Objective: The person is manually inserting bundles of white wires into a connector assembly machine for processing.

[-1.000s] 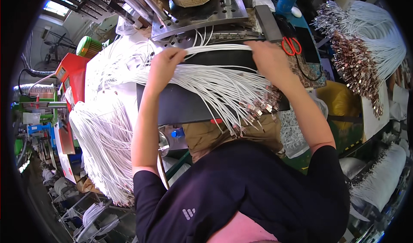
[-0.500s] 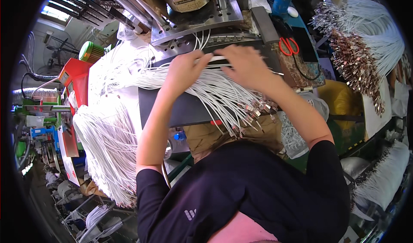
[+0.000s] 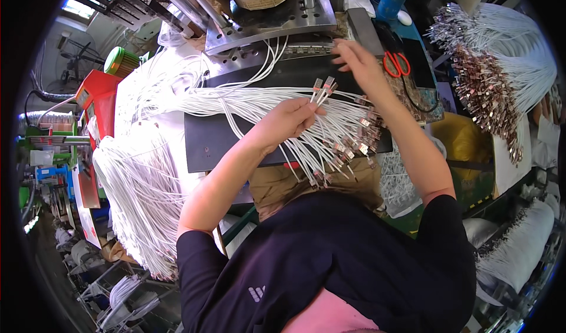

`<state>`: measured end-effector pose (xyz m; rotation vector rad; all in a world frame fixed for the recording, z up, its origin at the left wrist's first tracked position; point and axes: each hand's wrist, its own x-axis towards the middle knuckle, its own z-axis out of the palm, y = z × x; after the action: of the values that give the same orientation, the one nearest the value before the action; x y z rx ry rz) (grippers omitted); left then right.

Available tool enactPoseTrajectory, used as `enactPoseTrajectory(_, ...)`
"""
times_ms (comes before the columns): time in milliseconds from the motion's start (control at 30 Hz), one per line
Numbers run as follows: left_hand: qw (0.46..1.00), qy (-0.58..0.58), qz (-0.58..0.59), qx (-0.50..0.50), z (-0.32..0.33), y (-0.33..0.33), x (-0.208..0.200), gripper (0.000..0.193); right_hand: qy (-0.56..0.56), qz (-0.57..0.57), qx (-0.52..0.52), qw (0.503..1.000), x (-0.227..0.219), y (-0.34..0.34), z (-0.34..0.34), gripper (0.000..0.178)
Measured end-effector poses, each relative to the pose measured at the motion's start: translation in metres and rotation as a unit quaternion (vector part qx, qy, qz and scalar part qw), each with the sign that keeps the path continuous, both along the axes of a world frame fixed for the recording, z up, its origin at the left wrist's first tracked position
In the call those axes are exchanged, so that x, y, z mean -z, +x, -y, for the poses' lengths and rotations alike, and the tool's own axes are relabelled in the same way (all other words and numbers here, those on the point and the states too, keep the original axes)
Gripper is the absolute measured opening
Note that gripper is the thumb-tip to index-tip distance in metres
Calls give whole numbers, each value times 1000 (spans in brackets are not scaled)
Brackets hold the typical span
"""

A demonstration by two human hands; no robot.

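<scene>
My left hand [image 3: 287, 121] is closed round a few white USB cables, whose metal plug ends [image 3: 323, 88] stick up past the fingers. Beneath it a thick bundle of white cables [image 3: 253, 101] lies across the dark work surface [image 3: 209, 147], with its connector ends [image 3: 354, 147] fanned out toward my lap. My right hand [image 3: 355, 61] is raised beyond the bundle, close to the metal mould strip [image 3: 306, 49], with its fingers apart and nothing visible in them. Several loose cables [image 3: 272, 62] run from the held bunch area up to the press plate.
A steel press plate [image 3: 271, 31] with posts stands at the back. Red-handled scissors [image 3: 396, 65] lie at the right, near a blue bottle [image 3: 390, 2]. Large cable bundles hang at the left [image 3: 138, 197] and right [image 3: 507, 56]. A plastic bag [image 3: 404, 180] of white pieces sits near my right forearm.
My left hand has come down and right and taken hold of a few cables, lifting their plugs. My right hand has moved up and right, away from the bundle.
</scene>
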<state>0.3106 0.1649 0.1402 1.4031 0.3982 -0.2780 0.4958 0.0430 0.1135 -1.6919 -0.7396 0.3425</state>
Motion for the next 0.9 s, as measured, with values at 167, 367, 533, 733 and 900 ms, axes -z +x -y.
enactPoseTrajectory(167,996,-14,50,-79,-17,14,9,34,-4,33,-234,972,6,-29,-13,42)
enactPoseTrajectory(367,949,-125,93,-275,-72,37,16,29,-200,386,-184,882,15,-54,5,52)
enactPoseTrajectory(533,932,-199,108,-283,-90,40,41,28,-304,185,-291,888,-7,-37,3,48)
enactPoseTrajectory(733,919,-207,152,-299,-95,20,31,28,-302,403,-185,844,-78,-19,16,36)
enactPoseTrajectory(900,933,-220,150,-244,-88,51,36,27,-348,387,-227,823,-43,1,7,38)
